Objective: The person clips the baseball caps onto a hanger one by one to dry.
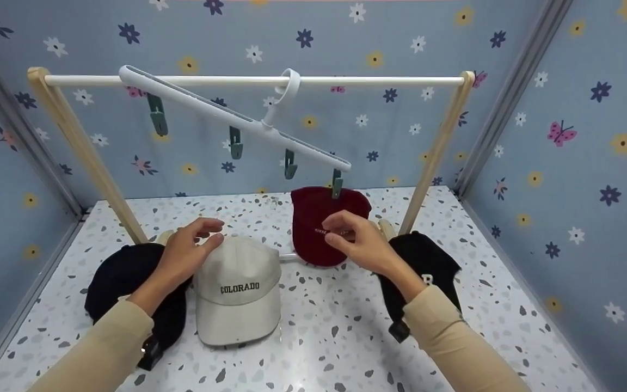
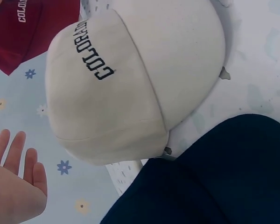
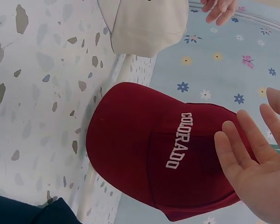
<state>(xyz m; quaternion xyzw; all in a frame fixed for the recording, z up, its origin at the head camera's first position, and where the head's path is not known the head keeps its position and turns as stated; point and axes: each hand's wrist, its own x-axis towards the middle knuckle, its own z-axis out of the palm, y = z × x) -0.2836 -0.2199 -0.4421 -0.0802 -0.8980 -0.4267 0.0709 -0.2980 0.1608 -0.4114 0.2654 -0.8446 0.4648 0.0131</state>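
Note:
A dark red cap (image 1: 309,215) with white lettering hangs from the green clip (image 1: 337,186) at the lower right end of a white hanger (image 1: 199,103), which tilts down to the right. My right hand (image 1: 365,242) is in front of this cap, fingers loosely bent and holding nothing. In the right wrist view its relaxed fingers (image 3: 231,151) overlap the crown of the red cap. My left hand (image 1: 185,251), also holding nothing, hovers by the crown of a beige COLORADO cap (image 1: 237,272). That cap lies brim toward me on the speckled table.
A wooden rack with a white bar (image 1: 389,81) carries the hanger by its hook. Several other green clips (image 1: 158,115) hang bare from it. One dark cap (image 1: 120,277) lies at the left, and a black cap (image 1: 417,256) lies at the right under my forearm. Flowered walls enclose the table.

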